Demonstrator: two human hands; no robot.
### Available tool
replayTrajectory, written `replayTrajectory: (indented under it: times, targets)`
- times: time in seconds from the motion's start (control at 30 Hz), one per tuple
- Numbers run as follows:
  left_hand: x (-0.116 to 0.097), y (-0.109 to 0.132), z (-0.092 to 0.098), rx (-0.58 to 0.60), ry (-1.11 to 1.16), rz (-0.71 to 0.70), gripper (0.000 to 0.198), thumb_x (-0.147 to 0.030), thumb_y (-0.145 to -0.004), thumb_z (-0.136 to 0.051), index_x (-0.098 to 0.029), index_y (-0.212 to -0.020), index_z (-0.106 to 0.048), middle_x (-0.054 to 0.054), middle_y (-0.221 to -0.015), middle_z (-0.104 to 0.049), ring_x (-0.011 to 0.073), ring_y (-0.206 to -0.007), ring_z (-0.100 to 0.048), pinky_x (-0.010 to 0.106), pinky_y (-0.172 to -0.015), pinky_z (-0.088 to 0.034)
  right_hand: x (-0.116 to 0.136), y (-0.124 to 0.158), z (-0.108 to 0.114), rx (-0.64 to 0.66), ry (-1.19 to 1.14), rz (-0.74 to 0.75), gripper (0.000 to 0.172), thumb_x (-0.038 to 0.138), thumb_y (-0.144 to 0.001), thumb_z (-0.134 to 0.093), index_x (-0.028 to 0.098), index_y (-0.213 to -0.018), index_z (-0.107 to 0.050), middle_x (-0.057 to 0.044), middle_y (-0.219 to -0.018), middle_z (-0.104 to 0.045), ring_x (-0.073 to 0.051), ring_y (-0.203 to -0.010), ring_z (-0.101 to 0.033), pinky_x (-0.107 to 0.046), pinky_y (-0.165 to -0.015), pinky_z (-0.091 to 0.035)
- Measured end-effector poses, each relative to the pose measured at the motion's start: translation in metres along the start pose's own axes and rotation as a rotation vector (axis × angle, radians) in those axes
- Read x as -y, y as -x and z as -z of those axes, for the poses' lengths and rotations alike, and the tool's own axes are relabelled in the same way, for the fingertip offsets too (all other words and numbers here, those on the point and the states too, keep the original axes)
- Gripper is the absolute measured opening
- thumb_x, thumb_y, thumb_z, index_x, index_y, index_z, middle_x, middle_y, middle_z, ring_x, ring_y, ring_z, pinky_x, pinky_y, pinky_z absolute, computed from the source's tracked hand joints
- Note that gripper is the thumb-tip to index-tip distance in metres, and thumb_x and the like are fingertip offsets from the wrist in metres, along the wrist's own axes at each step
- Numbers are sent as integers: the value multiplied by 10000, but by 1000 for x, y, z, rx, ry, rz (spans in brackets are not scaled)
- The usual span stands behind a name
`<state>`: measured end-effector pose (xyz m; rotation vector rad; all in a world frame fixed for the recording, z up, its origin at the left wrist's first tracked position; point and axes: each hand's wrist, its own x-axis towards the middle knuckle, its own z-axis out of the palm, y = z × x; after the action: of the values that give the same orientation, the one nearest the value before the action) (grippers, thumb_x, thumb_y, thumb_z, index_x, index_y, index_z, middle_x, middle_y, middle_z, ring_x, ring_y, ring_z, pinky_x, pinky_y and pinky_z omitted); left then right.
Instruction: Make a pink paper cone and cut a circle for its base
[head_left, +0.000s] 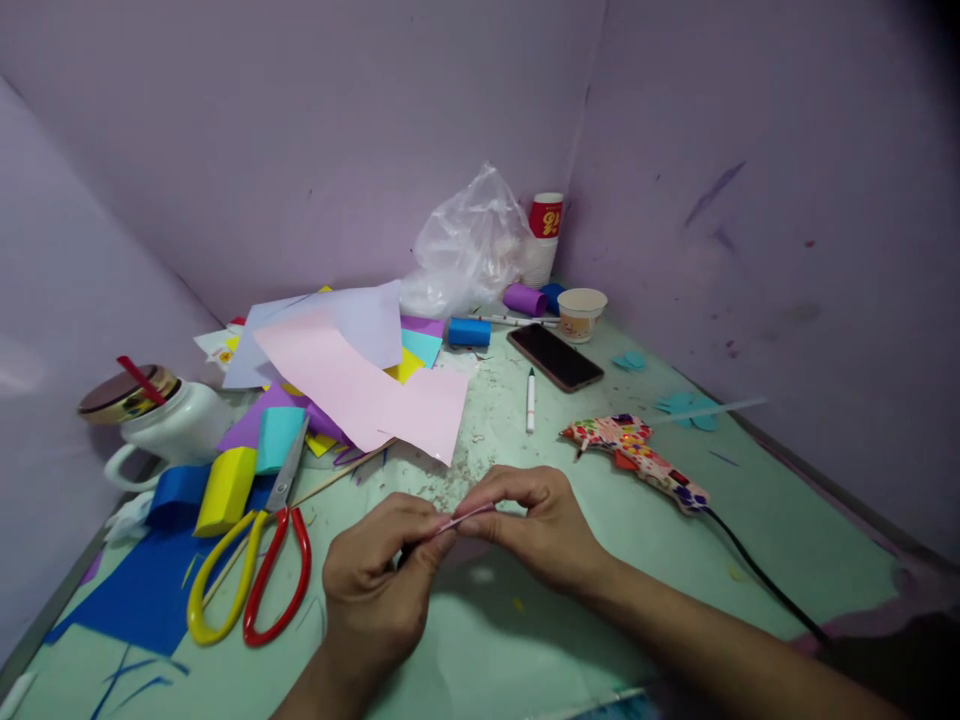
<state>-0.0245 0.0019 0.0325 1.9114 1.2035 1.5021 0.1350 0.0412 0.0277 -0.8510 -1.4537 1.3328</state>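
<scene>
Over the near middle of the table, both hands pinch a small thin strip of pink paper, seen almost edge-on. My left hand is closed on its left end, thumb against forefinger. Something dark shows below those fingers, too hidden to name. My right hand grips the other end between thumb and fingertips. Just beyond the hands lies a large cut sheet of pink paper. Scissors with one yellow and one red handle rest left of my left hand. A floral-patterned glue gun lies right of my right hand.
A white mug with a lid and red straw stands at left, near rolled blue and yellow paper. A marker, phone, small paper cup and plastic bag lie farther back. The glue gun's black cord runs rightward.
</scene>
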Motion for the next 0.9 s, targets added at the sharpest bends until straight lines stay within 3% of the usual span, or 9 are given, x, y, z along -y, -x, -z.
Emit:
replayTrajectory:
  times: [0.23,0.43,0.53,0.63,0.7,0.77,0.83,0.9]
  targets:
    - [-5,-4,3,-12,44,98,158,-75,-696,-690,-231,-688,-718,-10,-634,-678,130,-564,-627,208,-510,-496,-1,-1,-1,-24,-77,-108,45,218,-597,-791,238,-619,-757,-11,-578,-671,-131,-564,-586,-247,-553,-447]
    - [1,1,2,-50,99,168,135,-108,-705,-693,-237,-682,-723,-11,-647,-676,131,-585,-622,210,-527,-485,4,-3,1,73,-10,-26,90,203,-642,-762,266,-706,-770,-12,-658,-692,-149,-666,-611,-264,-657,-476]
    - [0,1,-4,-79,137,217,104,-147,-712,-692,-232,-660,-719,-10,-621,-661,123,-565,-605,199,-512,-466,2,-3,0,96,-42,-76,60,221,-655,-747,252,-699,-771,-10,-639,-688,-142,-634,-605,-247,-605,-468]
    - [-7,-9,1,21,81,306,60,-232,-703,-691,-219,-652,-721,21,-649,-685,155,-584,-622,223,-516,-481,0,-3,1,58,-53,-189,27,224,-643,-737,220,-652,-762,5,-566,-659,-116,-550,-566,-226,-547,-437]
    - [-9,-19,20,97,-85,387,131,-337,-651,-707,-216,-697,-729,49,-698,-706,187,-573,-625,263,-508,-487,-2,-5,5,21,-40,-243,33,226,-631,-734,199,-631,-754,10,-536,-642,-105,-523,-545,-223,-537,-424]
    - [-3,-26,52,87,-390,486,300,-447,-630,-676,-214,-811,-730,62,-666,-690,230,-567,-620,329,-537,-489,-3,-6,9,-1,-37,-276,57,238,-628,-731,184,-616,-746,9,-521,-631,-96,-499,-526,-220,-513,-409]
    - [13,-24,89,56,-714,616,432,-464,-632,-628,-185,-952,-703,106,-732,-692,312,-655,-637,413,-600,-474,-3,-8,12,-12,-51,-287,77,249,-629,-728,177,-605,-739,8,-514,-624,-89,-481,-515,-216,-495,-401]
    - [33,-13,118,163,-912,742,426,-408,-663,-589,-140,-981,-685,147,-715,-675,382,-668,-628,483,-615,-435,-4,-9,12,-17,-76,-281,81,255,-632,-727,179,-606,-738,5,-520,-626,-87,-480,-518,-212,-490,-407]
